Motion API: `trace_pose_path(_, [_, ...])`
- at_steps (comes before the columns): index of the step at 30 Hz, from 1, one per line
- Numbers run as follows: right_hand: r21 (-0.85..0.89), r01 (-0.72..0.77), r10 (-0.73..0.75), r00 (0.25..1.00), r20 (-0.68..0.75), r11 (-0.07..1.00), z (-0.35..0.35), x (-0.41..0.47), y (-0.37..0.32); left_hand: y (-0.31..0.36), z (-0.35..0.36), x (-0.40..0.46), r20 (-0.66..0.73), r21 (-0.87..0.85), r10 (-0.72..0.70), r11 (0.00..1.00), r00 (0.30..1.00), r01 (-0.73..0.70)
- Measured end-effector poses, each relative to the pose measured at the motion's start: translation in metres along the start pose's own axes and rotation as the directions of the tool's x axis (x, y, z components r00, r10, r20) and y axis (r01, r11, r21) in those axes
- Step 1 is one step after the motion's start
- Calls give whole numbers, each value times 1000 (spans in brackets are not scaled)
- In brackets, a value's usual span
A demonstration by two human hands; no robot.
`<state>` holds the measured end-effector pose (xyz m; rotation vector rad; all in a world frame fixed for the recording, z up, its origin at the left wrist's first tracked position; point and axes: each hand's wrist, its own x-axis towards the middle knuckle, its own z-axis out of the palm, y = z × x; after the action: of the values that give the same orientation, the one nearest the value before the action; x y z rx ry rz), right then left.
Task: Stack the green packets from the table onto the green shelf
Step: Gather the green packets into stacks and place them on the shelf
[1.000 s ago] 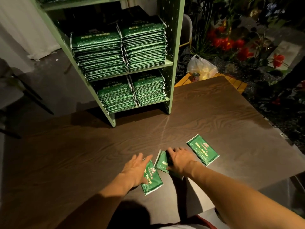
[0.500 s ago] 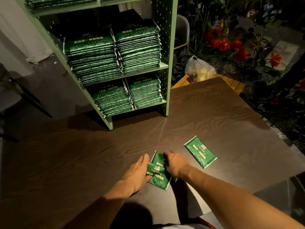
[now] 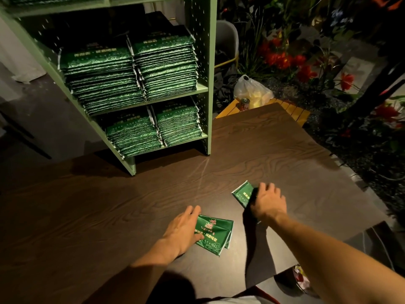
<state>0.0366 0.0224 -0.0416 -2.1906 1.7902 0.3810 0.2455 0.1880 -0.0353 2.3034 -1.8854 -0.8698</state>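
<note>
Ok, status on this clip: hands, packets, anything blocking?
Left hand flat on the near packets. Right hand over the far packet, grip unclear. Green shelf well stocked, path across the table unobstructed.

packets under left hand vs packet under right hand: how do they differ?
The left hand rests on the edge of a pile of packets, one on another, their printed top mostly showing. The right hand covers most of a single packet, farther out on the table, nearer the shelf. Both are green, lying flat.
</note>
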Motion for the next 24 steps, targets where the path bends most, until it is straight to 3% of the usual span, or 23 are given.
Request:
trace_pose_path(3, [139,-109,95,990,100,984,4,7,10,7,2,0,-7,-36,24,999,1000,-24])
trace_pose_path(8, [245,161,-210,959,188,956,1,-6,-24,14,3,3,-9,-59,30,998,1000,-31])
trace_pose_path(11, [463,196,-392,839,377,864,12,-28,-59,14,3,7,3,-51,19,999,1000,-19])
trace_pose_path(13, [506,175,-443,758,478,845,14,-36,-72,11,3,10,66,-1,19,1000,998,-19])
trace_pose_path(15, [464,221,-471,700,536,858,9,-35,-72,11,-1,12,124,95,33,994,992,-45])
trace_pose_path(17, [283,412,-499,676,542,866,3,-34,-69,11,-5,10,114,189,52,979,992,-73])
trace_pose_path(19, [44,618,-572,695,435,785,0,-32,-67,9,-10,9,49,231,74,969,996,-83])
trace_pose_path(21, [-72,709,-664,687,295,702,-1,-31,-65,5,-15,6,-31,228,96,970,995,-86])
trace_pose_path(24, [-163,803,-790,595,147,574,-7,-30,-63,-8,-26,0,-75,240,96,968,992,-76])
